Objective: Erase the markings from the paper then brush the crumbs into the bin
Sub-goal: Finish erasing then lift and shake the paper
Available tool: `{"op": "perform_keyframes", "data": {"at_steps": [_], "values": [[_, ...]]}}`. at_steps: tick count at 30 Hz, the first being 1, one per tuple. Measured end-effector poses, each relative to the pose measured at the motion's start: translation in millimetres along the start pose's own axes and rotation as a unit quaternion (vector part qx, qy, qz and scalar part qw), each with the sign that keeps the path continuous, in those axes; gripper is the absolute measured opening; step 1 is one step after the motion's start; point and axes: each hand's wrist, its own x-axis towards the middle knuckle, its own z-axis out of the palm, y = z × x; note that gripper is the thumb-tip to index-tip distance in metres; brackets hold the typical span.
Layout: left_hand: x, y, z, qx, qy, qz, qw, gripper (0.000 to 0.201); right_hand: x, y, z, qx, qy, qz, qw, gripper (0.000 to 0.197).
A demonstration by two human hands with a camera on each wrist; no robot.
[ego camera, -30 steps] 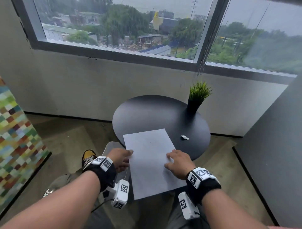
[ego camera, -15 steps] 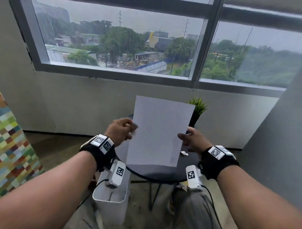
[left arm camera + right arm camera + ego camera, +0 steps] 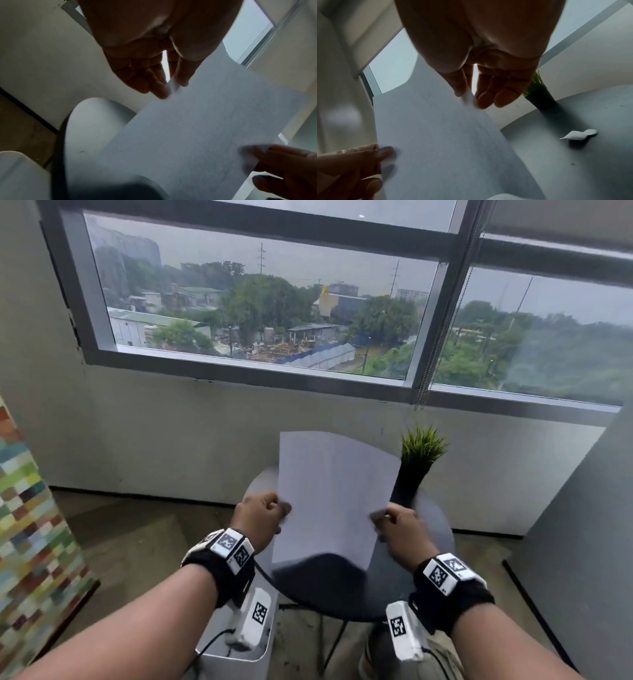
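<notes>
Fingers (image 3: 161,86) of the left hand (image 3: 260,518) and right hand (image 3: 399,529) pinch the paper's (image 3: 332,498) side edges. Flat on the bench (image 3: 428,570) a second ago, now lifted upright above it. Likely tipping crumbs toward the bin (image 3: 236,659), near-left below.

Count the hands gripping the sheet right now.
2. The left hand pinches the white paper sheet at its left edge, the right hand at its right edge, holding it above the round dark table.
</notes>
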Motion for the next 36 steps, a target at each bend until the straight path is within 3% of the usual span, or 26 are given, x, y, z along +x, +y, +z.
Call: {"op": "perform_keyframes", "data": {"at_steps": [3, 10, 13, 16, 18, 20, 23, 26, 30, 32, 36], "values": [[8.5, 4.7, -0.1, -0.017, 0.018, 0.025, 0.999, 0.018, 5.8, -2.2, -2.2, 0.006, 0.034, -0.019, 0.999, 0.014], [32.4, -9.6, -4.1, 0.01, -0.005, -0.021, 1.0, 0.021, 22.9, 10.3, -4.3, 0.005, -0.004, -0.019, 1.0, 0.02], [38.0, -16.2, -4.9, 0.051, -0.057, -0.059, 0.995, 0.02, 37.7, 25.8, -13.6, 0.053, -0.009, -0.018, 0.998, 0.017], [36.2, -30.0, 4.4, 0.124, -0.134, -0.093, 0.979, 0.015, 54.8, 63.9, -13.1, -0.093, -0.055, 0.028, 0.994, 0.012], [33.1, -36.6, 10.9, 0.22, -0.169, -0.085, 0.957, 0.013, 58.1, 94.4, -4.7, -0.24, -0.124, 0.053, 0.961, 0.028], [30.5, -39.2, 17.0, 0.282, -0.179, -0.09, 0.938, 0.013, 56.1, 117.6, 5.2, -0.295, -0.163, 0.059, 0.94, 0.036], [27.4, -37.5, 20.6, 0.354, -0.161, -0.086, 0.917, 0.04, 55.4, 129.5, 9.5, -0.295, -0.138, 0.038, 0.945, 0.029], [31.5, -31.3, 27.5, 0.419, -0.16, -0.02, 0.894, 0.056, 61.7, 126.5, 7.0, -0.324, -0.138, 0.025, 0.936, 0.019], [31.5, -19.6, 51.7, 0.453, -0.242, 0.088, 0.854, 0.063, 72.9, 115.7, 4.4, -0.34, -0.157, 0.056, 0.925, 0.019], [32.0, -19.3, 64.2, 0.489, -0.275, 0.118, 0.819, 0.081, 78.2, 104.4, 5.5, -0.304, -0.151, 0.078, 0.937, 0.017], [34.1, -31.8, 78.5, 0.547, -0.309, 0.088, 0.773, 0.12, 77.1, 72.2, 23.9, -0.186, -0.145, 0.043, 0.971, 0.017]]}}
